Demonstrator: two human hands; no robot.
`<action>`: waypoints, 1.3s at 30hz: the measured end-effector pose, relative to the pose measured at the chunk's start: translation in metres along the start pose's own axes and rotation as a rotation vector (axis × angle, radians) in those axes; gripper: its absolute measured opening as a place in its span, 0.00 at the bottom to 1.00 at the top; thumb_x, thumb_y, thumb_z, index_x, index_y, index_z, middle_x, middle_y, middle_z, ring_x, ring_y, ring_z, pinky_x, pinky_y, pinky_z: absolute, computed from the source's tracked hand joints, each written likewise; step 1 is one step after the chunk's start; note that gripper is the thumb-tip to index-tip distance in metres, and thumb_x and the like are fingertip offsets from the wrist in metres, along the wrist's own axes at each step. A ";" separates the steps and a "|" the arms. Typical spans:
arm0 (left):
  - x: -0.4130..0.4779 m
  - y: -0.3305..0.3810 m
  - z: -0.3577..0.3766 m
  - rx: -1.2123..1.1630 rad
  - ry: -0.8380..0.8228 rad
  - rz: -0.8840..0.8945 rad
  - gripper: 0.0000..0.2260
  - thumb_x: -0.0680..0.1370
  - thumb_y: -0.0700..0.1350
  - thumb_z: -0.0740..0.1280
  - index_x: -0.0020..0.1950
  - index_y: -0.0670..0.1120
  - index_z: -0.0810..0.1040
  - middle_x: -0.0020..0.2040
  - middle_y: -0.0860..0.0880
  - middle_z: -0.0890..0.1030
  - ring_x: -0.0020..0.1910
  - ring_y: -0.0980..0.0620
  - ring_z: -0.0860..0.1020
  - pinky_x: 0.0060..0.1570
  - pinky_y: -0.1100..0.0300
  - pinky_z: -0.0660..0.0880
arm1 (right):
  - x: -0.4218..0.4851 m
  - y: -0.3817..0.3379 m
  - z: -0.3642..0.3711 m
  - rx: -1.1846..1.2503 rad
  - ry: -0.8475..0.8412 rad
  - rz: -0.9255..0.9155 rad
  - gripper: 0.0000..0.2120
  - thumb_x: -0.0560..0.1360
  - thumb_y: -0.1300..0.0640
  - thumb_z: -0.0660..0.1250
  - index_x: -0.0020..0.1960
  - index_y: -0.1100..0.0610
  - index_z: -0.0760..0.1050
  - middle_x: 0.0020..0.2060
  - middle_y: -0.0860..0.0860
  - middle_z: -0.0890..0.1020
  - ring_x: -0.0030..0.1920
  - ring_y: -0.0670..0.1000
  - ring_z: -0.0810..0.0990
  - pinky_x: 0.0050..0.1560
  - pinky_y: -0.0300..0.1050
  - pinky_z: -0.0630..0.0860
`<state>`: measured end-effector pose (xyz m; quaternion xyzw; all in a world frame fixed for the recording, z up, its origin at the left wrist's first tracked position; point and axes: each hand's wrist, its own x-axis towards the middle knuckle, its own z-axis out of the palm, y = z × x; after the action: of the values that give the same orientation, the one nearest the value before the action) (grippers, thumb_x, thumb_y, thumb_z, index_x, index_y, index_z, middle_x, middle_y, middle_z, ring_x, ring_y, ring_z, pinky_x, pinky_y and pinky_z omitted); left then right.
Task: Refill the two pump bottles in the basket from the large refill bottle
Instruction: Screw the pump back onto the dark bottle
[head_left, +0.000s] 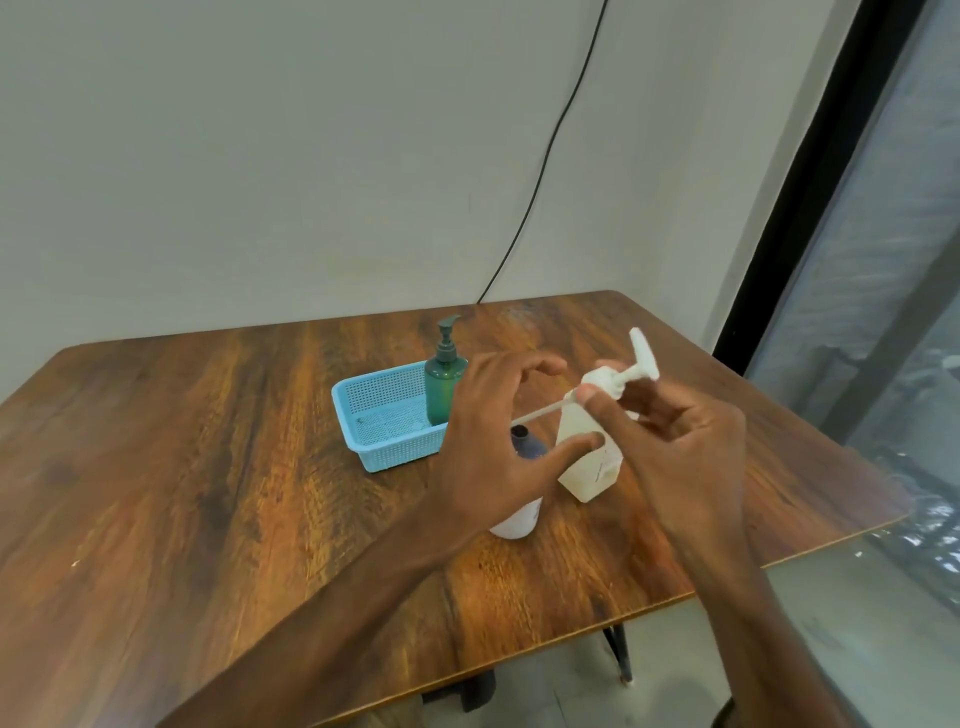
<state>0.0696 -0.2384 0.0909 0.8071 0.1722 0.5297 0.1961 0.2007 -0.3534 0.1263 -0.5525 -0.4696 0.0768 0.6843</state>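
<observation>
A light blue basket (384, 421) sits mid-table with a green pump bottle (444, 387) upright in its right end. In front of the basket stands a cream square bottle (589, 465). Left of it is a bottle with a dark open neck (521, 434) and a white base, mostly hidden by my left hand. My right hand (685, 447) pinches the collar of a white pump head (636, 364), held tilted in the air with its dip tube pointing left over the open neck. My left hand (493, 447) hovers with fingers spread, its thumb against the cream bottle's front.
The wooden table (208, 493) ends close on the right and front. A black cable (540, 171) hangs down the wall behind it. A dark-framed glass panel (857, 260) stands to the right.
</observation>
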 end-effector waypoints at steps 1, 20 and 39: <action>-0.004 -0.007 -0.002 0.013 -0.023 -0.038 0.28 0.72 0.61 0.80 0.65 0.47 0.78 0.61 0.59 0.77 0.61 0.66 0.72 0.62 0.74 0.65 | 0.007 -0.002 -0.001 -0.045 0.018 -0.019 0.10 0.73 0.51 0.77 0.55 0.49 0.85 0.47 0.40 0.87 0.47 0.44 0.87 0.43 0.41 0.84; -0.037 -0.089 0.024 -0.196 -0.349 -0.313 0.32 0.67 0.63 0.85 0.67 0.55 0.78 0.61 0.60 0.84 0.63 0.56 0.83 0.62 0.55 0.81 | 0.046 0.038 0.036 -0.442 -0.356 -0.026 0.08 0.73 0.47 0.77 0.50 0.47 0.87 0.43 0.42 0.87 0.43 0.42 0.84 0.38 0.36 0.79; -0.045 -0.096 0.026 -0.224 -0.306 -0.368 0.31 0.66 0.59 0.83 0.66 0.55 0.77 0.59 0.58 0.85 0.60 0.57 0.84 0.58 0.57 0.82 | -0.016 0.072 0.067 -0.445 -0.016 0.108 0.19 0.65 0.34 0.72 0.53 0.38 0.76 0.48 0.28 0.77 0.45 0.33 0.78 0.45 0.23 0.70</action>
<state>0.0700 -0.1807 -0.0025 0.8060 0.2248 0.3728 0.4010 0.1731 -0.2909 0.0540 -0.7134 -0.4502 0.0122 0.5369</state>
